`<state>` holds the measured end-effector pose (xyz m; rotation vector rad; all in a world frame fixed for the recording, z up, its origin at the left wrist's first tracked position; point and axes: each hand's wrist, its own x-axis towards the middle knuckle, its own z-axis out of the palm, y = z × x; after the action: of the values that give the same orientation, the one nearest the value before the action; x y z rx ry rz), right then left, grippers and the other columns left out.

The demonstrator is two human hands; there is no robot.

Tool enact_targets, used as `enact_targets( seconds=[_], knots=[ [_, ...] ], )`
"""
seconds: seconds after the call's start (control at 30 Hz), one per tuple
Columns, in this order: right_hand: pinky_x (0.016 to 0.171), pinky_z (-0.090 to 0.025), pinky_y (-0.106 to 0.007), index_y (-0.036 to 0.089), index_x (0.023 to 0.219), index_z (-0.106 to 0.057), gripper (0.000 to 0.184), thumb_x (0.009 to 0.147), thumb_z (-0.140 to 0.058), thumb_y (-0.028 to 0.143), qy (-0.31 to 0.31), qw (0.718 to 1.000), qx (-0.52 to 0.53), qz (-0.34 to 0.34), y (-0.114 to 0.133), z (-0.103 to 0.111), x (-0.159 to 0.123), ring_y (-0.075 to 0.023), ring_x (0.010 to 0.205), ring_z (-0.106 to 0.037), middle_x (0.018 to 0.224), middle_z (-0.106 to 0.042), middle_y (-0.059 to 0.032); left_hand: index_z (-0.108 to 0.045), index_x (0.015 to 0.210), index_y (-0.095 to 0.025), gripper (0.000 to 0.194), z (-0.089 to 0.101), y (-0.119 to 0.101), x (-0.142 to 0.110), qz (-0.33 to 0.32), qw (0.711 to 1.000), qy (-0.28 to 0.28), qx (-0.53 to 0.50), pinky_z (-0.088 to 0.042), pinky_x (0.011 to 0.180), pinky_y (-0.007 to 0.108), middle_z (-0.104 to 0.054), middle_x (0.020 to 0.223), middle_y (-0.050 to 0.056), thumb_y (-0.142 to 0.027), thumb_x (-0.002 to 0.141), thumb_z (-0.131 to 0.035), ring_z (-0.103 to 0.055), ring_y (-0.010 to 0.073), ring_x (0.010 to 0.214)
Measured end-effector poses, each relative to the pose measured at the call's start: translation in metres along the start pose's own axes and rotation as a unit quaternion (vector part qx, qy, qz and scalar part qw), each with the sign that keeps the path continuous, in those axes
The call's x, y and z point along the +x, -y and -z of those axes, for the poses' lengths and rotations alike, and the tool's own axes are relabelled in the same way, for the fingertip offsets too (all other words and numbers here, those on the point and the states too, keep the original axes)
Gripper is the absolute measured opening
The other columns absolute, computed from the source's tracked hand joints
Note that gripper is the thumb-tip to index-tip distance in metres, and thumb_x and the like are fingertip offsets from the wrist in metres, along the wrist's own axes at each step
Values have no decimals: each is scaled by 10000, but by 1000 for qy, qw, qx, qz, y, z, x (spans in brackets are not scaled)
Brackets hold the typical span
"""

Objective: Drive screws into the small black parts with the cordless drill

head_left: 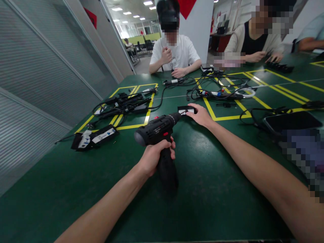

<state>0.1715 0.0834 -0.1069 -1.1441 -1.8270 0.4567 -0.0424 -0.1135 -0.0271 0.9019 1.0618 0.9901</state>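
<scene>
A black cordless drill [158,128] is held by its handle in my left hand [155,153], with the chuck pointing away and to the right. Its bit reaches toward a small black block with a white face [186,110] on the green table [202,189]. My right hand [201,115] grips the right end of that block, fingers behind and thumb in front. Whether the bit touches the block I cannot tell. The drill's lower end is blurred against the table.
A cluster of black cables and parts [124,104] lies at left, with a black labelled piece [95,136] before it. More cables and tools [222,94] lie at the back right, near a dark phone-like slab [292,122]. A person in white [174,54] sits opposite; others sit rightward.
</scene>
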Motion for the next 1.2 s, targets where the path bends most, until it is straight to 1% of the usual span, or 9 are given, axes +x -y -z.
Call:
enact_targets(
  seconds=[0.23,0.37,0.6,0.77,1.2],
  knots=[
    [962,-467,-424,235,1224,-647,446,792,-676,343,1,1000,-9,4,1,2,0,-253,1042,-622,1157,-665,-68,-569,958,-142,232,0,0,0,-6,1000,-2,9,-478,581,272,-585,847,23,-254,756,-595,-559,107,552],
    [949,-475,-412,234,1221,-647,444,792,-676,344,3,1000,-13,6,3,3,-1,-249,1023,-627,1143,-667,-63,-570,965,-138,256,-1,-1,-1,1,1000,-5,3,-479,584,270,-588,842,24,-261,744,-605,-562,106,556],
    [979,-458,-422,242,1229,-642,441,799,-667,336,5,1000,-14,5,4,3,-1,-254,1063,-615,1169,-661,-61,-576,952,-137,268,-2,-2,-2,8,1000,-13,-4,-477,577,269,-599,820,25,-262,718,-617,-555,105,546],
    [955,-473,-421,234,1235,-640,453,794,-674,332,9,1000,-13,4,4,4,-1,-253,1040,-625,1167,-663,-68,-570,957,-139,261,-2,-2,-1,5,1000,-7,-1,-479,580,267,-591,829,22,-261,730,-613,-558,103,549],
    [962,-468,-427,242,1228,-642,450,789,-678,331,7,1000,-4,4,3,3,-1,-253,1056,-620,1178,-659,-62,-570,951,-137,262,-2,-2,-2,6,1000,-11,-1,-475,575,268,-589,820,22,-270,729,-617,-557,103,546]
  ],
)
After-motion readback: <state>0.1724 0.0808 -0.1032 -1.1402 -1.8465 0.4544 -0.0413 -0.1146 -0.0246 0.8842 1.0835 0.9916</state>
